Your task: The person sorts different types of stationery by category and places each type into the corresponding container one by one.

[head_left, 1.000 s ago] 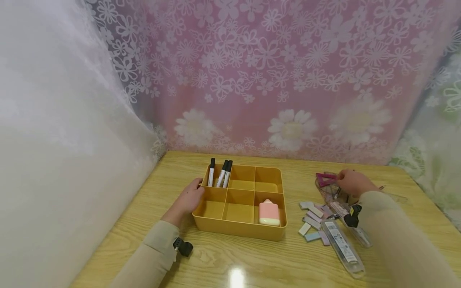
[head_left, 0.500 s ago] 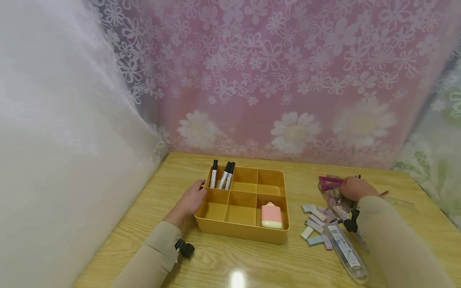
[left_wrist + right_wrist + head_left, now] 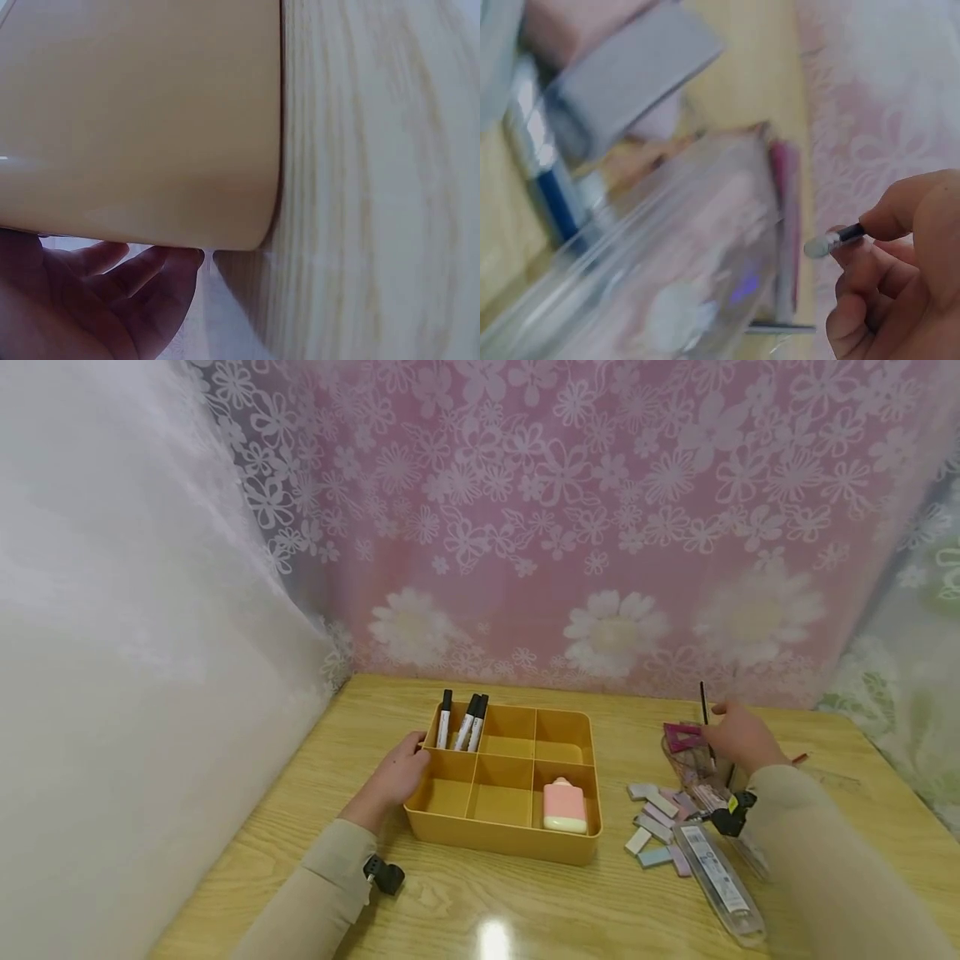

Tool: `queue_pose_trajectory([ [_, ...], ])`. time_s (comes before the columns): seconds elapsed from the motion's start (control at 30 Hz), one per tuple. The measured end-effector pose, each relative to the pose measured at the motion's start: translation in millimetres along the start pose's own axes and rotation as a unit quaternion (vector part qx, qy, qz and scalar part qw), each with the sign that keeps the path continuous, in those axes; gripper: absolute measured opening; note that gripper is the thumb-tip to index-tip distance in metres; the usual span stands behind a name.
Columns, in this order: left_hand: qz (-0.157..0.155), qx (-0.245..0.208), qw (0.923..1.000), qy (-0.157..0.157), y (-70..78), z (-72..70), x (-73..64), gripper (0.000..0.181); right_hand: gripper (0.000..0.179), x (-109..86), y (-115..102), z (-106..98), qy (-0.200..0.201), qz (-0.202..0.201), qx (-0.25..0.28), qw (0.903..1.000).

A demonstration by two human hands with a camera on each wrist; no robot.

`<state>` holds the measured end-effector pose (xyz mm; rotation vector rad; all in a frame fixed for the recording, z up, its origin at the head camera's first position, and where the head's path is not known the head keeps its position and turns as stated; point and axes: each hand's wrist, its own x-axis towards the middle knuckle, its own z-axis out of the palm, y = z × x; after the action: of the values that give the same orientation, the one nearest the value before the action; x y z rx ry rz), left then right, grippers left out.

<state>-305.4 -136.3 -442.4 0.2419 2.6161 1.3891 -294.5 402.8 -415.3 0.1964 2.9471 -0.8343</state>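
At the right, my right hand point(image 3: 742, 739) pinches a dark pencil point(image 3: 703, 700) between thumb and fingers, its shaft standing up steeply. A pale eraser tip on the pencil point(image 3: 840, 238) points away from the fingers in the right wrist view. My left hand point(image 3: 393, 774) holds the left side of a yellow compartment box point(image 3: 502, 843), its fingers against the outer wall in the left wrist view. Several black-capped white markers point(image 3: 467, 724) lean in the back left compartment. A pink and cream bottle point(image 3: 564, 807) stands in the front right one.
Right of the box lie several small pastel blocks point(image 3: 654, 828) and a clear plastic case point(image 3: 717, 881) with a label. A magenta set square point(image 3: 681, 737) and other clear stationery lie under and beside my right hand. A floral curtain point(image 3: 487, 527) hangs behind the table.
My right hand has lifted slightly from the stationery pile, and the dark pencil now stands up in its fingers. My left hand keeps its place on the box.
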Motion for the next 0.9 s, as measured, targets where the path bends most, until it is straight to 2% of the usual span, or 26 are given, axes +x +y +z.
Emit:
queue_pose_trajectory([
  [0.13,0.004,-0.003,1.0,0.003,1.6,-0.6,-0.6,0.054,0.066,-3.9,-18,-4,0.015,-0.032,0.005,0.9993],
  [0.3,0.007,-0.002,0.9999,0.007,1.5,-0.4,-1.4,0.053,0.042,-11.8,-40,-3,0.021,-0.064,0.044,0.9967],
  [0.4,0.011,-0.004,0.9999,0.009,0.2,-0.1,-0.8,0.053,0.035,-15.9,-55,0,0.006,-0.059,0.089,0.9942],
  [0.6,0.011,-0.004,0.9999,0.01,-0.7,0.4,-1.6,0.051,0.036,-25.6,-89,7,-0.044,-0.071,0.162,0.9833],
  [0.67,0.009,-0.003,0.9999,0.01,-0.5,0.5,-2.0,0.051,0.036,-30.3,-103,9,-0.053,-0.074,0.169,0.9814],
  [0.8,0.003,-0.003,0.9999,0.012,-0.5,0.5,-1.9,0.052,0.032,-38.6,-135,14,-0.07,-0.102,0.186,0.9748],
  [0.9,0.003,-0.001,0.9999,0.01,0.0,0.2,-2.2,0.053,0.028,-43.2,-160,22,-0.08,-0.132,0.222,0.9628],
])
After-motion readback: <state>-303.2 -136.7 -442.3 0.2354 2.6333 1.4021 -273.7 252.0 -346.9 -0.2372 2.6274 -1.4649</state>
